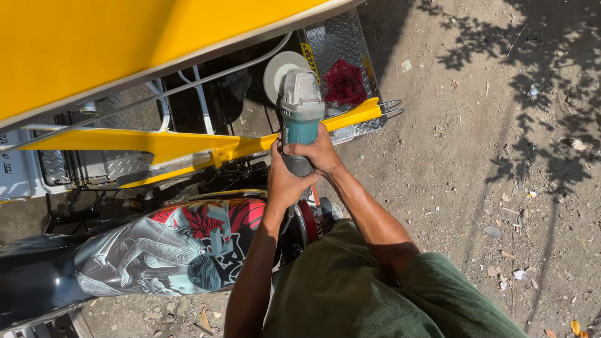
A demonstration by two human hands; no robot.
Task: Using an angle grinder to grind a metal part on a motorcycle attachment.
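Both my hands grip the body of a teal and grey angle grinder (301, 106). My left hand (283, 181) wraps the lower handle and my right hand (318, 152) clasps it just above. The grinder's white round disc (280, 70) sits at its far end, over a dark gap behind a yellow painted metal bar (188, 145) of a sidecar frame. The grinder body crosses above that yellow bar.
A large yellow panel (113, 44) fills the top left. A red rag (344, 82) lies on a diamond-plate metal floor (338, 39). A motorcycle tank with painted artwork (181, 247) is at lower left. Dry dirt ground with scattered litter (501, 156) spreads to the right.
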